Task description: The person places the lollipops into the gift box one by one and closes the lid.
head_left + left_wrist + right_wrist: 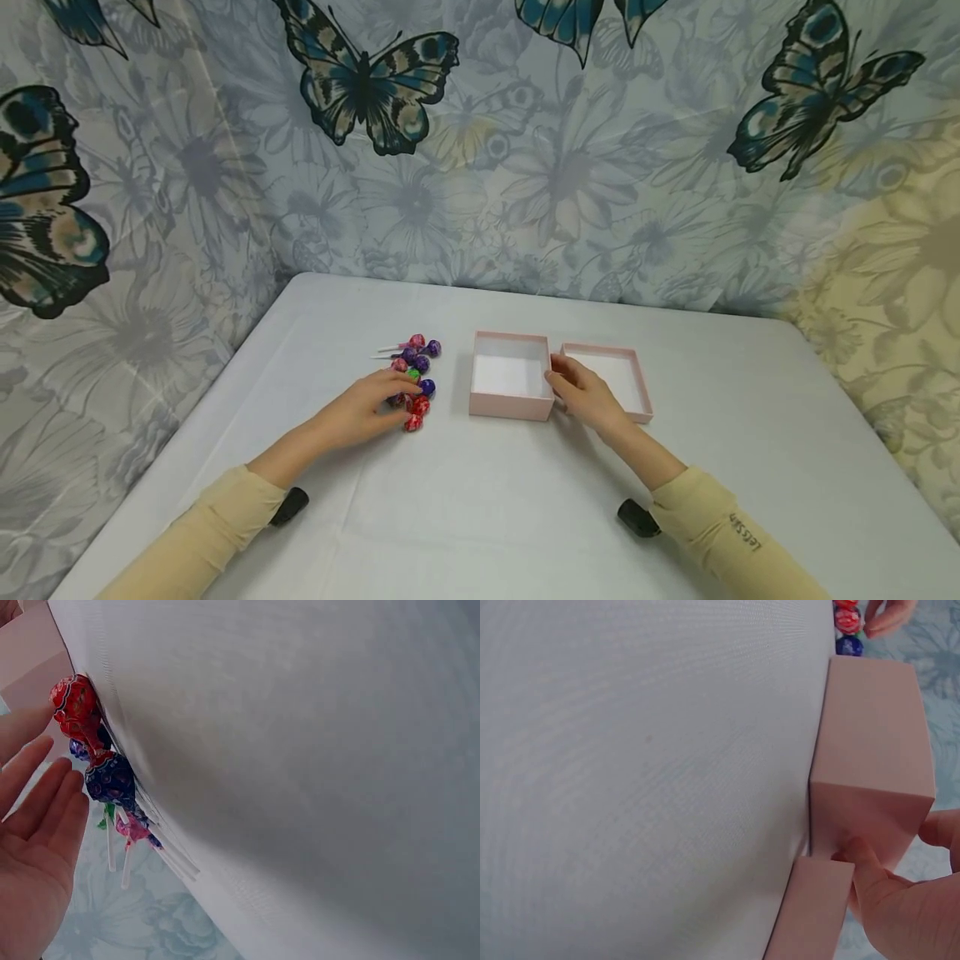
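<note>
Several wrapped lollipops (422,405), red, purple, pink and green, lie in a loose row on the white table. My left hand (377,406) hovers over the near part of that row, fingers extended. In the left wrist view a digit reaches the edge of a red lollipop (75,705); contact is hard to tell. My right hand (588,392) holds the right wall of an open pink box (510,407), with a digit at the rim and another low on the outer side (862,817). The white inside of the box shows no contents.
A shallow pink lid (639,379), inside up, lies right of the box, close against it. Two black objects (289,506) show at the sleeves, one under each wrist. Butterfly-patterned cloth (420,208) hangs behind the table (450,517).
</note>
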{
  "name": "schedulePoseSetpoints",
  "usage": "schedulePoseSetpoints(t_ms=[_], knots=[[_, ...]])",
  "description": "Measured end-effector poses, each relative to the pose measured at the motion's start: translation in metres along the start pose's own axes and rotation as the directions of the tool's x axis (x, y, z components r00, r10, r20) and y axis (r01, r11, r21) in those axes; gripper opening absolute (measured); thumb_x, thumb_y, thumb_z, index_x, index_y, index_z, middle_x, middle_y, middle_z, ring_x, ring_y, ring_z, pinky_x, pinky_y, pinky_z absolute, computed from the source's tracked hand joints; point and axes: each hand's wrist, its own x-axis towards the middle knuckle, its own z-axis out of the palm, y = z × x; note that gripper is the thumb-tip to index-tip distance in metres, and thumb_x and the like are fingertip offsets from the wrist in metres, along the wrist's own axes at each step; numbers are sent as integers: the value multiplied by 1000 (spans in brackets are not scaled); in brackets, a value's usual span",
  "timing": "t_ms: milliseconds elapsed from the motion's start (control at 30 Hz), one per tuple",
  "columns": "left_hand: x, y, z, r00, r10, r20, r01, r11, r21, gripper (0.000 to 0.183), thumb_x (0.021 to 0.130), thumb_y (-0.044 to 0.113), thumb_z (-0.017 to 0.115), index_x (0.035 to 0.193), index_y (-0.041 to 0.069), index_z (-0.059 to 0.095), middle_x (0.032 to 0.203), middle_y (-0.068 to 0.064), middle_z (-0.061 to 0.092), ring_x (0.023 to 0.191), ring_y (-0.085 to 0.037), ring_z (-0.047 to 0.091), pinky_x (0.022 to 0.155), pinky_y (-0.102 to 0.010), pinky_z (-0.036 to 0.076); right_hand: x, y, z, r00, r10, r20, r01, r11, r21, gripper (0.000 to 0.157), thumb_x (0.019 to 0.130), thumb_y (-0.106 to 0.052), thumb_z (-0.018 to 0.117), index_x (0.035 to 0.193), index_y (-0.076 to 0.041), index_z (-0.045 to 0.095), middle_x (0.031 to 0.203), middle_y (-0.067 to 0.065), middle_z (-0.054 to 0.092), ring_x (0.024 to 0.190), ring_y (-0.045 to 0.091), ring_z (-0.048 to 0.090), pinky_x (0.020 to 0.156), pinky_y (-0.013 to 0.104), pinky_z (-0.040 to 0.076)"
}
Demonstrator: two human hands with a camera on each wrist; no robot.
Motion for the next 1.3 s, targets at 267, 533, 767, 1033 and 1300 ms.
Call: schedulePoseSetpoints(t_ms=[267, 533, 767, 1033, 1300], knots=[[-1, 3, -1, 992, 103, 68, -106, 994, 31, 30, 86, 11, 76, 115, 8, 70, 119, -4, 63, 115, -24, 56, 97, -41, 47, 2, 0, -1, 1000, 12, 17, -13, 1000, 14, 56, 103, -31, 48, 150, -3, 34, 145, 21, 44, 125, 34, 52, 99, 45, 47], [-1, 0, 1, 982, 167, 89, -177, 978, 107, 28, 83, 13, 79, 111, 10, 72, 116, -2, 64, 111, -22, 57, 95, -38, 49, 2, 1, -1, 1000, 12, 28, -13, 1000, 24, 56, 103, -31, 48, 149, -3, 34, 145, 21, 44, 126, 35, 51, 97, 45, 48], [-1, 2, 1, 982, 172, 78, -182, 971, 157, 27, 83, 13, 79, 108, 11, 72, 115, -2, 64, 111, -21, 58, 93, -38, 50, 3, 2, -1, 1000, 6, 27, -7, 1000, 30, 55, 103, -30, 49, 149, -3, 35, 145, 21, 45, 126, 34, 51, 97, 44, 48], [-2, 4, 1, 987, 153, 57, -161, 969, 185, 26, 83, 15, 79, 107, 14, 71, 115, 0, 64, 111, -21, 59, 92, -40, 51, 2, 3, -1, 1000, 6, 20, -6, 1000, 26, 55, 103, -30, 49, 149, -3, 35, 144, 21, 46, 126, 34, 51, 99, 45, 46], [-2, 5, 1, 989, 138, 53, -145, 974, 174, 25, 86, 17, 76, 110, 14, 69, 117, 0, 65, 113, -21, 59, 94, -40, 49, 2, 2, -1, 1000, 21, 17, -21, 999, 25, 56, 103, -31, 49, 149, -4, 34, 145, 20, 45, 125, 35, 52, 97, 44, 49]])
